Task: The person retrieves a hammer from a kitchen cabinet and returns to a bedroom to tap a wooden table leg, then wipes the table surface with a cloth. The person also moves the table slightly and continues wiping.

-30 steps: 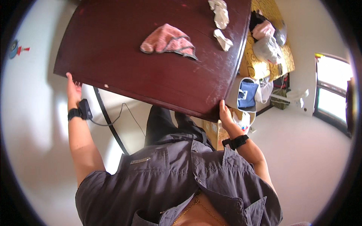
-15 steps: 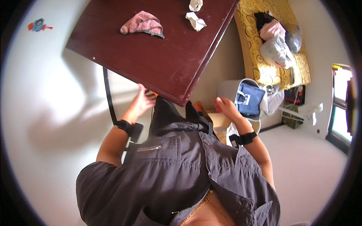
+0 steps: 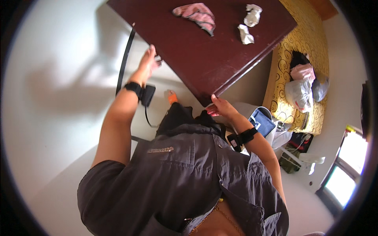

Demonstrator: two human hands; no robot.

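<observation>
A dark red-brown table (image 3: 189,59) fills the upper middle of the head view, one corner pointing toward me. At its left edge is my left hand (image 3: 146,65), thumb against the rim and fingers reaching below it. My right hand (image 3: 221,108) grips the near corner, its thumb on top and its fingers underneath. On the tabletop lie a crumpled pink cloth (image 3: 199,16) with a dark border and two crumpled white tissues (image 3: 252,15). Both wrists carry black strapped devices.
To the right is a yellow patterned couch (image 3: 279,74) bearing plastic bags (image 3: 299,94) and clothes. A blue bag (image 3: 262,122) sits in a pale container near my right forearm. A dark table leg (image 3: 125,63) stands beside the white wall (image 3: 51,98). A window (image 3: 342,173) is at far right.
The table has shifted right and away relative to the couch. My left hand has moved farther along with its edge. My right hand, free before, has come onto the near corner. The view has turned.
</observation>
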